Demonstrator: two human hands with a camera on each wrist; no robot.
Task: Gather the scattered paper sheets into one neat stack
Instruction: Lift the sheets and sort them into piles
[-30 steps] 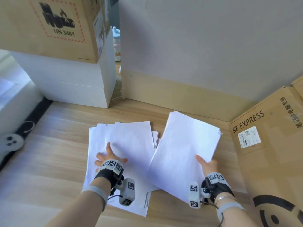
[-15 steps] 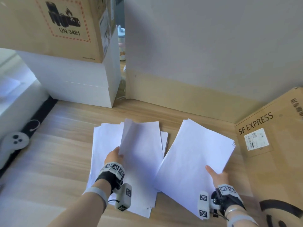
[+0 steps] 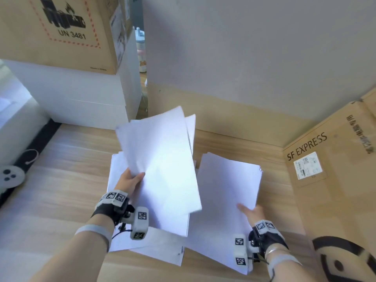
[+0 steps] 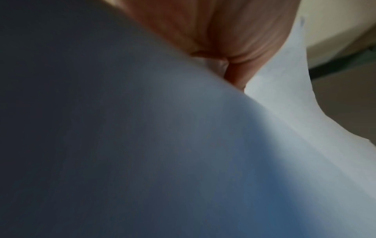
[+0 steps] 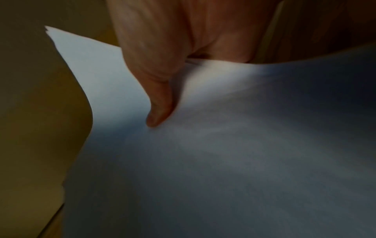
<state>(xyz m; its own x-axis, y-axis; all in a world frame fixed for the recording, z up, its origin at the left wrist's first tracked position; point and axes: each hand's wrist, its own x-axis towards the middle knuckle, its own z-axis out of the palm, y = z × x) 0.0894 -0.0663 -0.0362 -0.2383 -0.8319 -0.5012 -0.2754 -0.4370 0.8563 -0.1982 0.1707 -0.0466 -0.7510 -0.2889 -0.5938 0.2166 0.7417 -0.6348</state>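
My left hand (image 3: 133, 180) grips a few white sheets (image 3: 160, 159) by their left edge and holds them lifted and tilted above the loose sheets (image 3: 154, 247) that lie on the wooden floor. My right hand (image 3: 249, 212) holds the right-hand stack (image 3: 227, 192) at its near right corner, thumb on top. In the right wrist view the thumb (image 5: 160, 103) presses on the stack (image 5: 223, 153), with the other fingers hidden under it. The left wrist view is filled by the lifted sheets (image 4: 162, 145), with the hand's fingers (image 4: 234, 40) behind them.
An SF EXPRESS cardboard box (image 3: 329, 180) stands close on the right. At the back left a brown UN 3481 carton (image 3: 61, 31) sits on white boxes (image 3: 77, 98). A wall with a tan skirting board (image 3: 234, 110) closes the back. A white controller (image 3: 10, 176) lies far left.
My left hand went from resting flat on the left pile to gripping a few sheets and lifting them up and rightward. The right hand's stack has shifted slightly and straightened.
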